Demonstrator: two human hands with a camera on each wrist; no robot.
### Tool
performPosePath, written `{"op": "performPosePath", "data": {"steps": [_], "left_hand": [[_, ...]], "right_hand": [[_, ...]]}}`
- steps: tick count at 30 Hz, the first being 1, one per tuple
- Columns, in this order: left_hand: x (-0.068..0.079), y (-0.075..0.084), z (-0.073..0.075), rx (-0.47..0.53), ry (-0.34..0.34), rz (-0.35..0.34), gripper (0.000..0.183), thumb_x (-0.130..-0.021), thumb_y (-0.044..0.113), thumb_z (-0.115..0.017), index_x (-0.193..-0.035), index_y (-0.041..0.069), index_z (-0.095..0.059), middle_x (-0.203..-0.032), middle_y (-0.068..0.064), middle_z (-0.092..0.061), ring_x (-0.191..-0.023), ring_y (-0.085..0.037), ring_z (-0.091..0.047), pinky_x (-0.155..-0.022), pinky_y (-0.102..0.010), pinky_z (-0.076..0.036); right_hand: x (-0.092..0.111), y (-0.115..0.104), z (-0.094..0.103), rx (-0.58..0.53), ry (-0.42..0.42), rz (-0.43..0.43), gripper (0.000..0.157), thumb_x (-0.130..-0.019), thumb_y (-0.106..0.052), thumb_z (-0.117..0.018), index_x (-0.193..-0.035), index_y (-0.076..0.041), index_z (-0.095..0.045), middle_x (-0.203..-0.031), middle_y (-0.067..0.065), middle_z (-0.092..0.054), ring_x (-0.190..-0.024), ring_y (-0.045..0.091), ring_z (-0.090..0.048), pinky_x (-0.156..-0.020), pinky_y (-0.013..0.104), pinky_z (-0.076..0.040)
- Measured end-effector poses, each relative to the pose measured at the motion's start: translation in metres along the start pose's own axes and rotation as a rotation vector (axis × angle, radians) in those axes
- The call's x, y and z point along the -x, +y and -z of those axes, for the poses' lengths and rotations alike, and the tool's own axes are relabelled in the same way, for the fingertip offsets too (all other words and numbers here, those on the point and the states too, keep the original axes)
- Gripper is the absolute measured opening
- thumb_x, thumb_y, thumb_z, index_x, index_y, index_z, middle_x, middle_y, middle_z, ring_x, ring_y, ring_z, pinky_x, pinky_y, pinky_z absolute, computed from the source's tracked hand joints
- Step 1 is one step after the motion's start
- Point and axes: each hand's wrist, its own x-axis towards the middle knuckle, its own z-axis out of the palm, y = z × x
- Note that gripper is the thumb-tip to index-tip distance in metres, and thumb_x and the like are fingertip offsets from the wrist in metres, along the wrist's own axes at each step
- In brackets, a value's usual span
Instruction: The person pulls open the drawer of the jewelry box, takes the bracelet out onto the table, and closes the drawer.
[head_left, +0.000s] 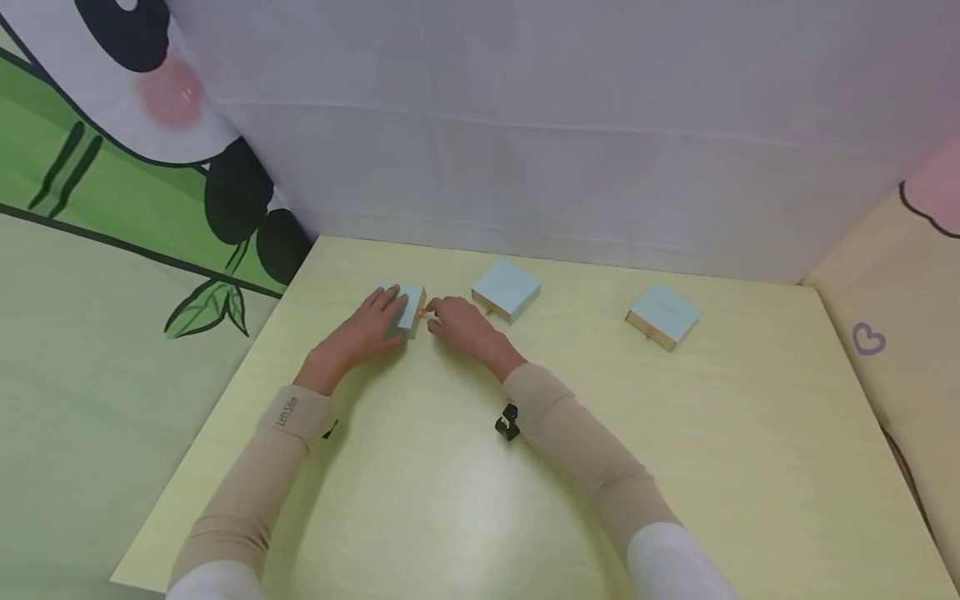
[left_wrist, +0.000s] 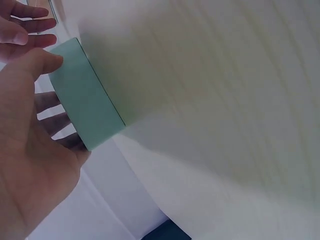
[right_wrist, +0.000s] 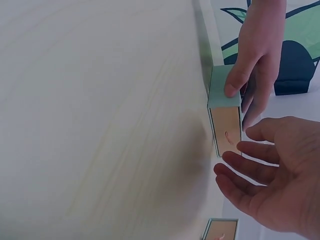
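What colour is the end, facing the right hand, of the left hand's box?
The box end is tan; best seen in the right wrist view.

Head view looks down, nearer wrist views sharing one box (left_wrist: 87, 95)

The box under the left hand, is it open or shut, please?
Shut: in the right wrist view, the box shows its tan drawer front set in, not protruding.

We see the left hand (left_wrist: 32, 142) holding a green box (left_wrist: 86, 95), its thumb on the side facing us and its other fingers behind. Above it, our right hand (left_wrist: 22, 30) spreads its fingers near the box's upper end. A shadow falls across our pale, faintly grained table (left_wrist: 240, 90).
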Motion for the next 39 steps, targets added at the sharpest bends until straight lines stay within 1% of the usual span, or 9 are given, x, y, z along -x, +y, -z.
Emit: {"op": "performPosePath", "data": {"steps": [7, 11, 14, 19, 21, 23, 28, 34, 39], "left_hand": [[0.000, -0.006, -0.001, -0.004, 0.048, -0.044, 0.065, -0.095, 0.033, -0.053, -0.147, 0.003, -0.029, -0.155, -0.019, -0.019, -0.141, -0.042, -0.014, -0.112, -0.053, -0.020], [0.001, -0.006, -0.003, 0.025, 0.071, -0.053, 0.065, -0.095, 0.032, -0.053, -0.147, 0.001, -0.029, -0.154, -0.021, -0.018, -0.141, -0.044, -0.013, -0.112, -0.055, -0.019], [0.001, -0.006, -0.005, 0.019, 0.087, -0.061, 0.065, -0.095, 0.031, -0.053, -0.147, 0.000, -0.028, -0.155, -0.022, -0.017, -0.141, -0.044, -0.012, -0.113, -0.055, -0.017], [0.002, -0.007, -0.007, -0.002, 0.098, -0.071, 0.065, -0.096, 0.030, -0.051, -0.147, -0.002, -0.027, -0.154, -0.023, -0.017, -0.142, -0.042, -0.012, -0.113, -0.055, -0.015], [0.000, -0.007, -0.008, -0.012, 0.103, -0.081, 0.064, -0.097, 0.031, -0.049, -0.147, -0.002, -0.026, -0.154, -0.023, -0.016, -0.142, -0.042, -0.012, -0.113, -0.055, -0.014], [-0.001, -0.006, -0.008, -0.013, 0.110, -0.089, 0.064, -0.098, 0.031, -0.048, -0.147, -0.002, -0.025, -0.154, -0.024, -0.016, -0.142, -0.042, -0.012, -0.113, -0.056, -0.014], [-0.009, -0.004, -0.009, -0.012, 0.096, -0.070, 0.064, -0.099, 0.031, -0.046, -0.148, -0.002, -0.023, -0.155, -0.024, -0.014, -0.142, -0.041, -0.011, -0.113, -0.056, -0.012], [-0.020, -0.002, -0.007, -0.012, 0.059, -0.042, 0.065, -0.100, 0.032, -0.045, -0.150, -0.001, -0.018, -0.156, -0.022, -0.010, -0.143, -0.039, -0.007, -0.114, -0.055, -0.011], [-0.027, -0.001, -0.008, -0.033, 0.036, -0.021, 0.066, -0.100, 0.032, -0.043, -0.149, -0.002, -0.016, -0.156, -0.023, -0.007, -0.143, -0.041, -0.004, -0.113, -0.057, -0.010]], "right_hand": [[-0.014, -0.007, -0.004, -0.028, 0.023, -0.087, 0.029, -0.099, -0.024, -0.049, -0.120, -0.007, -0.060, -0.111, 0.005, -0.066, -0.095, 0.016, -0.062, -0.077, 0.028, -0.051], [-0.019, -0.010, -0.006, -0.059, 0.029, -0.151, 0.027, -0.098, -0.026, -0.051, -0.114, -0.006, -0.060, -0.108, 0.005, -0.067, -0.090, 0.015, -0.063, -0.072, 0.028, -0.052], [-0.023, -0.013, -0.008, -0.065, 0.042, -0.189, 0.027, -0.098, -0.026, -0.051, -0.113, -0.006, -0.060, -0.105, 0.005, -0.066, -0.084, 0.014, -0.062, -0.068, 0.027, -0.051], [-0.030, -0.014, -0.011, -0.117, 0.071, -0.192, 0.022, -0.098, -0.024, -0.052, -0.106, -0.007, -0.063, -0.091, 0.004, -0.065, -0.068, 0.013, -0.053, -0.057, 0.024, -0.043], [-0.033, -0.013, -0.012, -0.137, 0.089, -0.193, 0.020, -0.097, -0.021, -0.052, -0.103, -0.007, -0.065, -0.086, 0.002, -0.064, -0.065, 0.013, -0.049, -0.055, 0.024, -0.040], [-0.036, -0.011, -0.014, -0.127, 0.101, -0.201, 0.018, -0.098, -0.020, -0.051, -0.102, -0.009, -0.065, -0.084, 0.001, -0.062, -0.064, 0.012, -0.048, -0.055, 0.024, -0.039], [-0.042, -0.002, -0.015, -0.110, 0.102, -0.220, 0.016, -0.097, -0.018, -0.050, -0.097, -0.010, -0.063, -0.084, 0.001, -0.062, -0.065, 0.013, -0.049, -0.056, 0.024, -0.040], [-0.046, 0.009, -0.015, -0.211, 0.151, -0.245, 0.017, -0.097, -0.014, -0.051, -0.099, -0.010, -0.067, -0.083, -0.002, -0.066, -0.066, 0.011, -0.056, -0.058, 0.023, -0.045], [-0.049, 0.015, -0.015, -0.219, 0.162, -0.235, 0.019, -0.097, -0.013, -0.050, -0.100, -0.009, -0.068, -0.083, -0.003, -0.068, -0.066, 0.009, -0.058, -0.060, 0.023, -0.047]]}}
